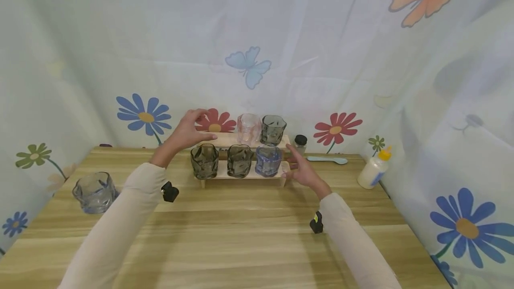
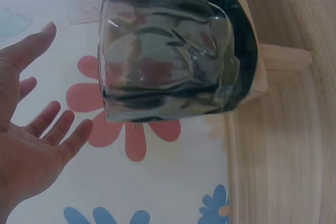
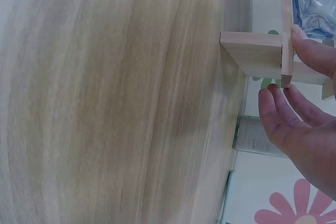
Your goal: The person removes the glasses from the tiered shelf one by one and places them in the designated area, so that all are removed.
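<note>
A two-tier wooden rack [image 1: 225,139] stands at the back of the table. On its lower tier are a dark grey glass [image 1: 205,161] at left, another grey glass [image 1: 239,161] and a blue glass [image 1: 268,160]. The upper tier bears a pink glass [image 1: 249,128] and a grey glass [image 1: 274,129]. My left hand [image 1: 192,130] hovers by the upper tier's left end, thumb and fingers spread, holding nothing. With the thumb [image 3: 315,53] on the lower board and fingertips at its end, my right hand [image 1: 304,171] holds the rack's right side.
A wide clear glass [image 1: 95,192] sits at the table's left. Beyond the rack's right end are a black-lidded jar [image 1: 300,142] and a pale blue spoon-like tool [image 1: 327,160]. A glue bottle [image 1: 374,169] with a yellow cap stands near the right edge. Flowered curtains hang behind the table.
</note>
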`<move>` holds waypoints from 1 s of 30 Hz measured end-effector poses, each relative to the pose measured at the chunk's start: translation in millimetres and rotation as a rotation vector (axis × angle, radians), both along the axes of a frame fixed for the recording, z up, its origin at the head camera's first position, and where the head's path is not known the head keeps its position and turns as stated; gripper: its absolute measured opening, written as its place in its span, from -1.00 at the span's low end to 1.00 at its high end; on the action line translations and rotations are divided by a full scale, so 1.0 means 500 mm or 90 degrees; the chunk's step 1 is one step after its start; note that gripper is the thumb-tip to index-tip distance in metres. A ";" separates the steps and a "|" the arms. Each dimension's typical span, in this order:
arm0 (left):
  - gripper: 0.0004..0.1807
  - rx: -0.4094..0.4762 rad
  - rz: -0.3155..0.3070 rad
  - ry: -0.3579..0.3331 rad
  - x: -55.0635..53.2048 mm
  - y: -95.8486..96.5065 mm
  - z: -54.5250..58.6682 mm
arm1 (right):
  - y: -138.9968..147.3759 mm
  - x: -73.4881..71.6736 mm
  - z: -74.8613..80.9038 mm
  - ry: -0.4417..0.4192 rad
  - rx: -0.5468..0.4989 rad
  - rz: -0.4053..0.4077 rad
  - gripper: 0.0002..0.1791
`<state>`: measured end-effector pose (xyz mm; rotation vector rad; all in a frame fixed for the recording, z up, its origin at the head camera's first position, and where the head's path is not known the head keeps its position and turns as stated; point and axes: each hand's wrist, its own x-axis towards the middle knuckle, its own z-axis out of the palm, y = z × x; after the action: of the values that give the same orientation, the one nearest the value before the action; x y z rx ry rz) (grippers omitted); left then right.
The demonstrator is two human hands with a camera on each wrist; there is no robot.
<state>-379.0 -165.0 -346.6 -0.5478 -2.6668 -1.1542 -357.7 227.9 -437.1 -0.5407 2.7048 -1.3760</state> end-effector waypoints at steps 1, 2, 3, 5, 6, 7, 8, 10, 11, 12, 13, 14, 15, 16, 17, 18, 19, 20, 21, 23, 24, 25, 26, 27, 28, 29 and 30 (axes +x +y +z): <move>-0.11 -0.004 -0.001 0.000 -0.003 0.005 0.002 | 0.000 0.001 0.000 0.001 -0.002 0.001 0.09; -0.10 -0.008 -0.002 0.000 -0.007 0.009 0.003 | 0.000 0.002 0.001 0.000 -0.003 0.001 0.09; -0.09 -0.009 -0.005 -0.001 -0.009 0.013 0.006 | 0.000 0.002 0.001 0.003 -0.002 0.003 0.09; -0.10 -0.018 -0.010 0.002 -0.016 0.022 0.009 | -0.001 0.002 0.000 0.002 -0.004 0.002 0.09; -0.11 -0.022 -0.015 0.004 -0.019 0.027 0.010 | -0.001 0.002 -0.001 0.003 -0.003 0.002 0.09; -0.12 -0.026 -0.019 0.006 -0.022 0.031 0.012 | 0.000 0.001 -0.002 0.003 -0.003 0.001 0.09; -0.13 -0.032 -0.023 0.008 -0.025 0.036 0.013 | 0.000 0.001 -0.002 0.005 0.001 0.003 0.09; -0.14 -0.040 -0.029 0.011 -0.031 0.045 0.014 | 0.000 0.001 -0.004 0.006 0.002 0.002 0.10; -0.14 -0.041 -0.031 0.011 -0.034 0.050 0.015 | 0.000 0.001 -0.004 0.005 0.003 0.003 0.10; -0.14 -0.040 -0.035 0.010 -0.036 0.055 0.015 | 0.000 0.001 -0.004 0.005 0.004 0.004 0.10; -0.13 -0.040 -0.039 0.009 -0.037 0.060 0.016 | 0.001 0.001 -0.004 0.004 0.002 0.004 0.10; -0.13 -0.043 -0.043 0.010 -0.040 0.066 0.015 | 0.001 0.000 -0.004 0.003 -0.001 0.005 0.10; -0.13 -0.043 -0.048 0.009 -0.041 0.071 0.015 | 0.001 0.000 -0.004 0.000 -0.005 0.006 0.10; -0.13 -0.045 -0.052 0.010 -0.043 0.077 0.016 | 0.001 -0.002 -0.004 -0.002 -0.007 0.008 0.10; -0.12 -0.046 -0.056 0.010 -0.044 0.083 0.016 | 0.001 -0.003 -0.004 -0.005 -0.007 0.011 0.09; -0.12 -0.045 -0.061 0.008 -0.045 0.088 0.016 | 0.001 -0.004 -0.003 -0.009 -0.008 0.012 0.09; -0.12 -0.047 -0.065 0.006 -0.046 0.093 0.016 | 0.001 -0.005 -0.003 -0.011 -0.007 0.014 0.09; -0.11 -0.052 -0.068 0.006 -0.048 0.099 0.016 | 0.001 -0.006 -0.004 -0.012 -0.006 0.017 0.08; -0.11 -0.053 -0.071 0.004 -0.050 0.104 0.017 | 0.001 -0.006 -0.004 -0.013 -0.007 0.018 0.08; -0.09 -0.056 -0.076 0.000 -0.054 0.115 0.019 | 0.002 -0.005 -0.005 -0.010 -0.005 0.018 0.08; -0.08 -0.060 -0.076 -0.002 -0.056 0.120 0.020 | 0.002 -0.005 -0.005 -0.008 -0.006 0.017 0.08; -0.07 -0.065 -0.078 -0.005 -0.058 0.125 0.020 | 0.003 -0.004 -0.006 -0.004 -0.006 0.015 0.08; -0.06 -0.070 -0.077 -0.006 -0.061 0.130 0.021 | 0.003 -0.004 -0.006 -0.001 -0.004 0.014 0.09; -0.05 -0.072 -0.076 -0.010 -0.064 0.135 0.021 | 0.003 -0.003 -0.006 0.001 -0.004 0.011 0.09; -0.05 -0.076 -0.073 -0.015 -0.066 0.139 0.021 | 0.003 -0.003 -0.006 0.003 -0.002 0.011 0.09; -0.05 -0.079 -0.071 -0.019 -0.068 0.143 0.021 | 0.003 -0.003 -0.005 0.003 -0.002 0.009 0.09; -0.05 -0.082 -0.069 -0.028 -0.070 0.147 0.021 | 0.004 -0.003 -0.005 0.005 -0.001 0.010 0.09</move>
<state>-414.2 -91.7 -336.1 -0.7050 -2.7948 -1.0366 -359.2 229.7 -439.4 -0.5672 2.6997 -1.3745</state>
